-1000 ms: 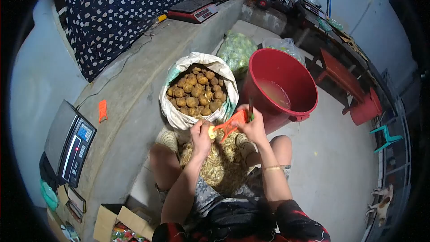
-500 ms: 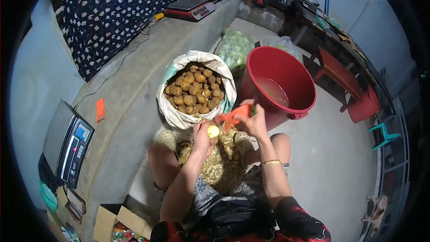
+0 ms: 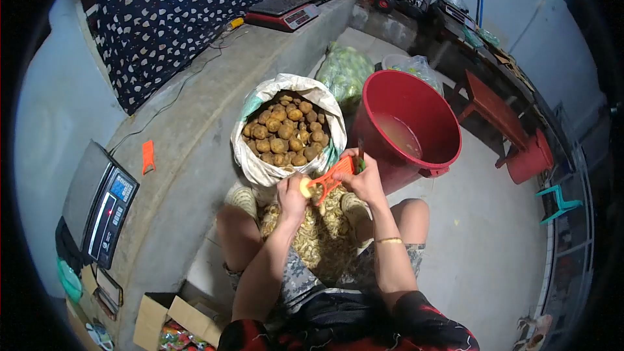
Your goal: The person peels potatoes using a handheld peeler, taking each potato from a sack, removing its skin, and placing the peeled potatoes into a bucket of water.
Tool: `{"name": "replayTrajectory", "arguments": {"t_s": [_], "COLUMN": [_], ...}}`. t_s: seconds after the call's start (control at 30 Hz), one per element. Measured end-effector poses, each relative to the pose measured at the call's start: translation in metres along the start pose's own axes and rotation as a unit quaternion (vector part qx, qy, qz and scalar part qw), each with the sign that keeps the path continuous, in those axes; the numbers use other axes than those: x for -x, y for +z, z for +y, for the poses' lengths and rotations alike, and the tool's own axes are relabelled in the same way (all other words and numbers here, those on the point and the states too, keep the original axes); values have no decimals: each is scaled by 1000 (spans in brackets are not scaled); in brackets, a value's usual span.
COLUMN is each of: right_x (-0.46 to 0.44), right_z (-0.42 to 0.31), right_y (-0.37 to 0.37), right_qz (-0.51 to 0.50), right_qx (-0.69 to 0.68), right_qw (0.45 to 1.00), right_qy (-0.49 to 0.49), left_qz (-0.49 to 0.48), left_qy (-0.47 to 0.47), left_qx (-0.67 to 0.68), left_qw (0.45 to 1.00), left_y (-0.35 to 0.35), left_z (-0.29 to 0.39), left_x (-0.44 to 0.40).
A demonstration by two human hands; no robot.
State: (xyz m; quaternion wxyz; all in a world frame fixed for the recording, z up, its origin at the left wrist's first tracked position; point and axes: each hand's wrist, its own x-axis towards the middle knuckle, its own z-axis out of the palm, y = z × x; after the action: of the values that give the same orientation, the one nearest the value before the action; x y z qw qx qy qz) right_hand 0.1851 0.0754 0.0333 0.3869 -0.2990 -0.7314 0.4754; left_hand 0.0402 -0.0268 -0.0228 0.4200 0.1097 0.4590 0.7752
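My left hand (image 3: pixel 292 196) is closed round a partly peeled potato (image 3: pixel 305 187), whose pale yellow flesh shows at the end facing right. In my right hand (image 3: pixel 365 181) is an orange peeler (image 3: pixel 336 179), gripped by its handle, with its head against or very close to the potato. Directly beyond both hands stands an open white sack (image 3: pixel 246 156) full of unpeeled brown potatoes (image 3: pixel 285 130). Below my hands, a heap of peelings (image 3: pixel 312 240) lies on the floor between my feet.
A large red bucket (image 3: pixel 448 136) with cloudy liquid stands right of the sack. Behind are a bag of green vegetables (image 3: pixel 344 71) and a red stool (image 3: pixel 494 107). On the concrete ledge at left lie another orange peeler (image 3: pixel 148 156) and a scale (image 3: pixel 107 211). An open cardboard box (image 3: pixel 153 318) sits lower left.
The peeler has come down and left from above the potato to its cut side. My left hand has tilted the potato slightly, and the whole view has shifted a little.
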Motion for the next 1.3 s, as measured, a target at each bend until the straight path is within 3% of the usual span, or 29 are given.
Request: {"name": "replayTrajectory", "arguments": {"t_s": [0.03,0.07,0.1,0.17,0.23,0.27,0.3,0.37,0.43,0.5,0.57,0.6,0.63,0.67,0.77,0.8,0.83,0.9,0.97,1.03,1.1,1.13,1.2,1.3], "right_x": [-6,-10,-14,-10,-4,-9,-12,-16,-7,-7,-11,-13,-10,-5,0,-5,-7,-4,7,8,-3,-3,2,6], "right_z": [4,9,6,1,-18,3,-5,3,-17,-18,-10,0,-9,-15,-8,-9,-10,-11,-11,-8,10,12,7,-12], "right_y": [-2,-8,-13,-17,-13,-16,-20,-32,-22,-18,-26,-34,-35,-29,-18,-22,-25,-31,-20,-22,-39,-46,-60,-74], "right_qz": [46,77,108,25,-79,-37,19,11,-55,-58,43,41,25,-2,-35,21,76,78,17,6,140,151,126,110], "right_qx": [23,-17,-56,-25,-33,17,-9,-22,-56,-33,30,2,-59,-50,6,11,14,-51,12,42,49,-2,1,-4], "right_qw": [999,996,991,999,996,999,999,998,996,998,998,999,997,999,999,1000,997,996,997,997,989,988,992,994], "right_qy": [8,35,62,9,37,-15,49,63,29,-6,31,13,31,9,1,8,17,12,-77,-60,-19,-11,-5,3], "left_qz": [-6,-15,-16,-35,-48,-65,-80,-68,-58,-68,-81,-58,-34,51,9,27,27,-16,-30,18,-7,-24,-114,-97], "left_qy": [38,-50,-49,129,136,155,176,181,216,221,225,141,55,14,56,-64,-63,-190,-205,-198,-200,-217,-257,-291], "left_qx": [-25,-9,-10,-148,-211,-228,-245,-247,-263,-283,-295,-168,-39,10,-56,-31,-32,76,68,1,31,55,84,116], "left_qw": [999,999,999,980,967,959,950,949,938,931,925,974,997,999,997,997,997,979,976,980,979,974,956,945], "left_y": [5,2,0,-4,5,6,6,7,9,15,17,14,9,3,9,17,17,18,21,31,25,24,13,12], "left_z": [9,21,17,5,25,25,25,26,26,33,26,15,3,-19,-17,0,7,16,12,17,10,12,11,4], "left_x": [4,11,7,-1,12,13,13,12,13,22,26,17,5,-6,0,8,15,15,11,20,15,15,15,8]}}
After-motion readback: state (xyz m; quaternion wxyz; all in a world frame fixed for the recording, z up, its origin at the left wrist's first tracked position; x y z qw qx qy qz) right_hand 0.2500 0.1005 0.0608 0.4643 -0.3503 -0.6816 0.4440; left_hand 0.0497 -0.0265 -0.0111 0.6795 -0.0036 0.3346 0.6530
